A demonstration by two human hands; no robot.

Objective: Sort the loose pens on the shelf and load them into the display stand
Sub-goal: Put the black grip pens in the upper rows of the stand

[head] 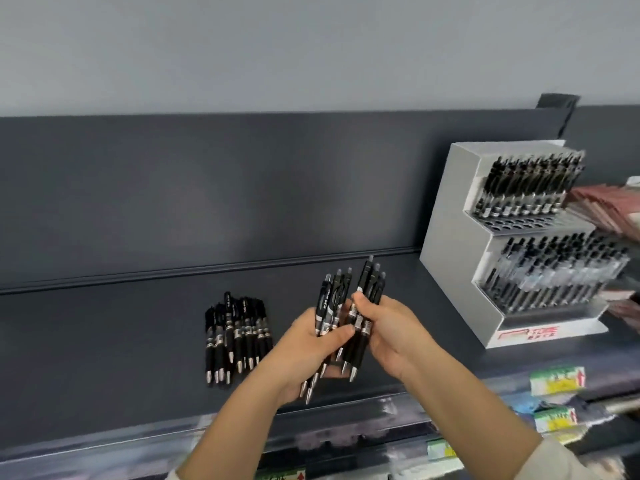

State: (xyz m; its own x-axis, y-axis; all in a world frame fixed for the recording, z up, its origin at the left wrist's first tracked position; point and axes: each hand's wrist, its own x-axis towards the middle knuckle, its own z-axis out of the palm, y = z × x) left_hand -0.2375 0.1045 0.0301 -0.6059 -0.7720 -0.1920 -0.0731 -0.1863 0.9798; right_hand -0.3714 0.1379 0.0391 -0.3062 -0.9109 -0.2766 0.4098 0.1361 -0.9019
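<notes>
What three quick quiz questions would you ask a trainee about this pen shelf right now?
1. True or false: the left hand and the right hand each grip a bunch of pens.
2. The loose pile on the shelf lies: A) left of the hands, B) right of the hands, C) on the floor.
3. Fill in: the display stand shows empty holes on its ___ tier.
Key: 1 true; 2 A; 3 upper.

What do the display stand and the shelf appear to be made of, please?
Display stand: probably white card or thin plastic board, matte, with flat, folded-looking sides. Shelf: likely painted metal, smooth dark grey with a soft sheen.
</notes>
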